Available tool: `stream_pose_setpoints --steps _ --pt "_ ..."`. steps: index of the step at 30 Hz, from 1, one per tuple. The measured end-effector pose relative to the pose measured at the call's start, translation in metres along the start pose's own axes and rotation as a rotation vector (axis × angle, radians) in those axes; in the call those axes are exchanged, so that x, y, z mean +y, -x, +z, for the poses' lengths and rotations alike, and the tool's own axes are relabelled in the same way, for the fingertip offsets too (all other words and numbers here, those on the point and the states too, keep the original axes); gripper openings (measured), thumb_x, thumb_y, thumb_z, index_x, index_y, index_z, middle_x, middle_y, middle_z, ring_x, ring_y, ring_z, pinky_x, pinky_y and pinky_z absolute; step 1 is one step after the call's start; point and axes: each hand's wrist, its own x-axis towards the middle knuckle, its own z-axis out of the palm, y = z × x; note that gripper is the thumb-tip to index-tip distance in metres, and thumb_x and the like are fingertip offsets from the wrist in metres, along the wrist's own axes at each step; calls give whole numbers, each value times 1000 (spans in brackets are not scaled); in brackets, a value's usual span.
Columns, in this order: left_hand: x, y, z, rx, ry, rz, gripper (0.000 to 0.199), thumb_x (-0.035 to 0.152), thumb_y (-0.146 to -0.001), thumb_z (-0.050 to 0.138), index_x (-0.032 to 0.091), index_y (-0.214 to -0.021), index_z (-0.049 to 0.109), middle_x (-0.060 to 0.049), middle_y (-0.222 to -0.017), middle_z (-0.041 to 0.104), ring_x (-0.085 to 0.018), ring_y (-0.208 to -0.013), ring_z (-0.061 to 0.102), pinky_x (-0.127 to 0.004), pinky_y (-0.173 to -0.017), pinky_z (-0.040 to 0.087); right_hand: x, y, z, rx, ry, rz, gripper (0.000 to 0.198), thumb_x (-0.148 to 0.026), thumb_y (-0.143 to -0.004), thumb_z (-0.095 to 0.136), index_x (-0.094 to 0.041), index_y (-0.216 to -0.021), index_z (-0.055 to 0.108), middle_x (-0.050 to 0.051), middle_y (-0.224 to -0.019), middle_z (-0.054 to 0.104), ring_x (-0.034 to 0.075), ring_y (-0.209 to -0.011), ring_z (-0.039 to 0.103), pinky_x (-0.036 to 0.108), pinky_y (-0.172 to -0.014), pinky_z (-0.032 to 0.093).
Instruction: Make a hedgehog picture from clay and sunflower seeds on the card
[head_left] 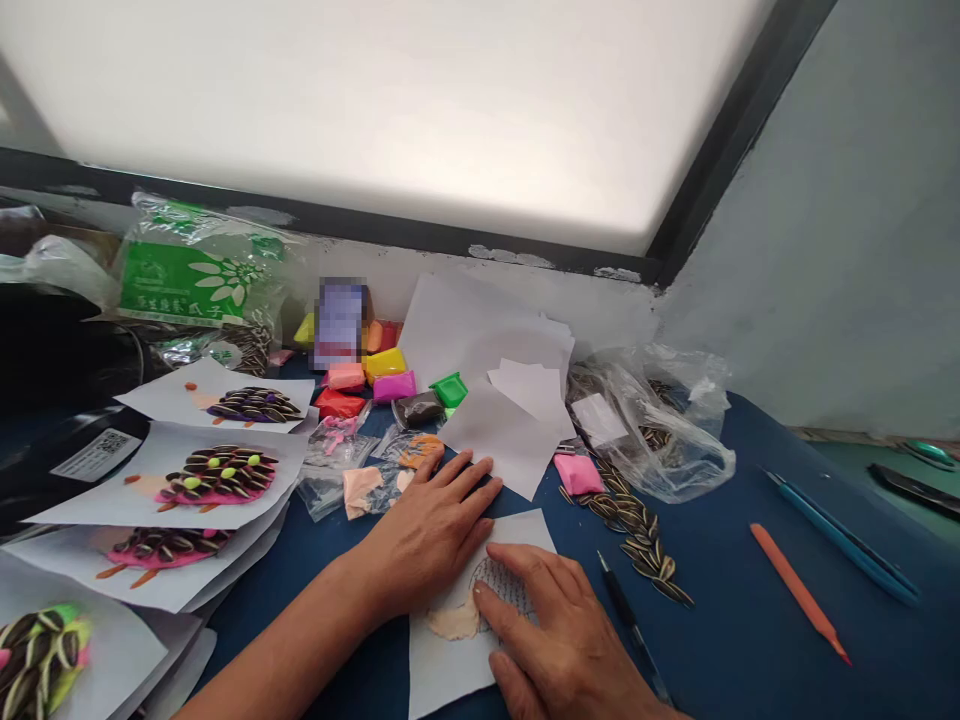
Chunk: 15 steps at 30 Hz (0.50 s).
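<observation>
A white sheet of paper [439, 680] lies in front of me with a drawn outline filled with small marks [510, 585]. Flattened pale peach clay [454, 620] covers the left part of that drawing. My left hand [431, 530] rests palm down over the sheet's upper left, fingers stretched out and holding nothing. From the right, my right hand [559, 625] touches the sheet with its fingers apart. One fingertip meets the clay's right edge; another lies at the top of the outline. The hand partly hides the drawing.
Sheets with sunflower-seed hedgehogs [221, 475] lie at left. Coloured clay packets [394, 387] and blank paper [480, 340] sit behind. Loose sunflower seeds [630, 520] spill near a clear plastic bag [675, 450]. A black pen [626, 610], orange marker [799, 590] and blue tweezers [840, 535] lie right.
</observation>
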Motion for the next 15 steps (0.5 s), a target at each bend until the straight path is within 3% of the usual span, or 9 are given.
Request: stream_pose_setpoints --steps 8,15 --pt "0 0 1 -10 -9 0 40 31 -99 42 20 -137 49 -10 -148 47 -31 -138 37 -56 -113 24 1 0 -1 70 106 -93 30 -35 -96 46 -19 -113 65 18 -121 60 28 -114 54 40 -84 47" --pt "0 -1 0 -30 -8 -7 40 29 -99 44 20 -138 48 -10 -148 46 -32 -139 36 -57 -113 24 -1 0 4 23 151 -131 40 -45 -100 34 -23 -111 66 15 -123 60 27 -118 51 40 -86 46"
